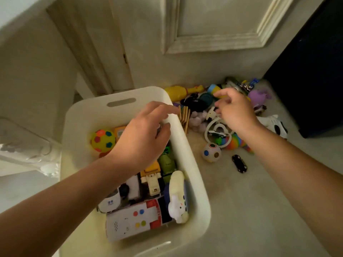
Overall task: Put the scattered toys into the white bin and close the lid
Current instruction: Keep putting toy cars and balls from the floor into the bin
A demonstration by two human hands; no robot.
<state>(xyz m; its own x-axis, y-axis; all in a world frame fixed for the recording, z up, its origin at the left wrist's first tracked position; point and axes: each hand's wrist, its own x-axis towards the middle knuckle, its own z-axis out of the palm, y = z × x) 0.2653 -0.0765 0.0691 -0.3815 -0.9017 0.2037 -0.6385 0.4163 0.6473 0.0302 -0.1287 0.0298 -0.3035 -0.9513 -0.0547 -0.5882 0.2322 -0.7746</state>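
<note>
Because the white bin [193,164] sits just beside the scattered toys [219,134] on the floor [259,210], we keep our left hand [143,134] loose and empty over it while our right hand [235,110], grip apart, reaches over the pile.
</note>
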